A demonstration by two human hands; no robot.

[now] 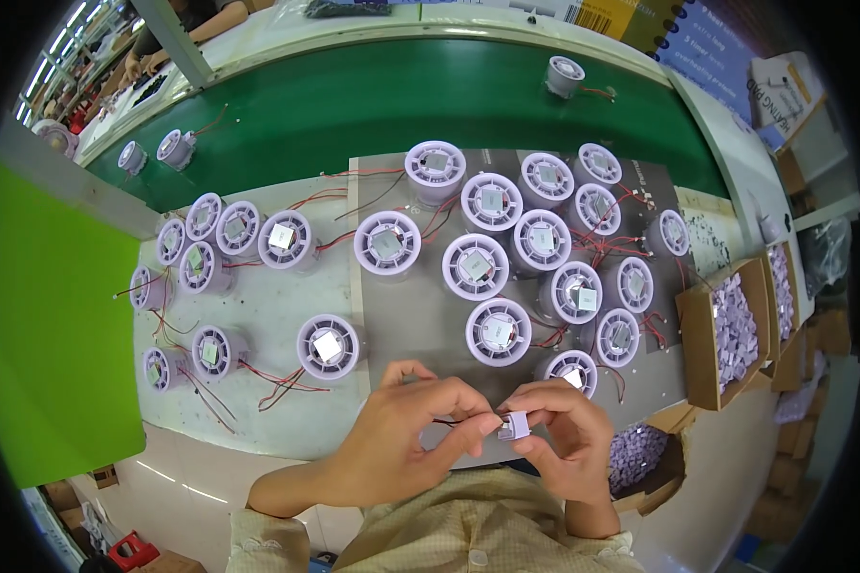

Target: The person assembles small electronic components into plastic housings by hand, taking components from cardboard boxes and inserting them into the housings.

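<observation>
Close to the bench's near edge, my two hands meet in front of my body. Between the fingers and thumb of my right hand [575, 441] is a small pale-lavender plastic piece [519, 426]. My left hand [397, 437] pinches a small wire connector [503, 427] against that piece, with a thin dark wire [443, 421] trailing from it. Just beyond my hands stand several round lavender housings, such as one ribbed housing [499, 332] with a pale square in its middle. One partly hidden housing [569, 371] is right behind my right hand.
More lavender housings [328, 346] with red and black wires cover the bench left and right. A green belt [382, 105] runs behind, carrying a few housings. Cardboard boxes [700, 358] of small lavender pieces stand at right. Another person's hands [143, 67] appear far left.
</observation>
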